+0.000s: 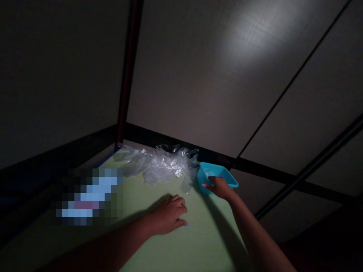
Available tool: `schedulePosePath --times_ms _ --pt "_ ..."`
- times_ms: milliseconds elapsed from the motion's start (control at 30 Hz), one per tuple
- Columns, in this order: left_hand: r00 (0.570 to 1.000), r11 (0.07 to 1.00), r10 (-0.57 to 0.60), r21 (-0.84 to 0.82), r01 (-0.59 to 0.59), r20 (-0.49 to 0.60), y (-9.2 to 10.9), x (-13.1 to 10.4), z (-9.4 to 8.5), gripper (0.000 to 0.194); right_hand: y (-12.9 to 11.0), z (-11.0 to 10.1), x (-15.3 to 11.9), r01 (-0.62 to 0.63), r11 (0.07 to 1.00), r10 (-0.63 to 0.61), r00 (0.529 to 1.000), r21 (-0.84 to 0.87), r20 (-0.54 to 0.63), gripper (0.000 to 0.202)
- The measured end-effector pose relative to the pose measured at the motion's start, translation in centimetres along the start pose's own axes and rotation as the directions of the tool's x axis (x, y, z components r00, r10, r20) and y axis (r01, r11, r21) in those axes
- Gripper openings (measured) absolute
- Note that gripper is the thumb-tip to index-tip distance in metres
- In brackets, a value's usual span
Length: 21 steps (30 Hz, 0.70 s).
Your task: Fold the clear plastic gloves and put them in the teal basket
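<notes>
My left hand [168,214] rests palm down on the pale green table [198,241], fingers curled and close together, holding nothing I can see. My right hand [220,187] reaches to a small turquoise plastic tray [217,173] at the table's far right edge and grips its near rim. A crumpled heap of clear plastic wrap [159,164] lies just left of the tray, at the far end of the table.
A blurred-out patch [86,196] covers something on the table's left side. Dark frame rails and a vertical post [126,87] border the table's far corner. Grey panelled walls rise behind. The scene is dim.
</notes>
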<state>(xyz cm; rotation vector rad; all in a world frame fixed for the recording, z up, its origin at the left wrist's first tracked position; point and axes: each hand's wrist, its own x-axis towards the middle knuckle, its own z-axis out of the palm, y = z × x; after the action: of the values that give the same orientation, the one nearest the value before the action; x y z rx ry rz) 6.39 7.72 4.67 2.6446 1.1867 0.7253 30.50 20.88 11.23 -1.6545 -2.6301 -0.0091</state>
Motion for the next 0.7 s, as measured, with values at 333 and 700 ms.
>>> schedulePosePath --times_ms 333,700 --pt "0.990 0.991 -0.107 0.076 0.114 -0.090 -1.7 0.3 -0.8 0.022 -5.0 1.1 0.4 -0.089 0.993 0.049 0.916 -0.081 -0.397 0.033" --pt "0.911 0.902 -0.336 0.195 0.385 -0.240 -6.1 0.7 -1.2 0.027 -10.9 8.3 -2.0 0.043 0.999 -0.039 0.984 0.022 -0.172 0.043"
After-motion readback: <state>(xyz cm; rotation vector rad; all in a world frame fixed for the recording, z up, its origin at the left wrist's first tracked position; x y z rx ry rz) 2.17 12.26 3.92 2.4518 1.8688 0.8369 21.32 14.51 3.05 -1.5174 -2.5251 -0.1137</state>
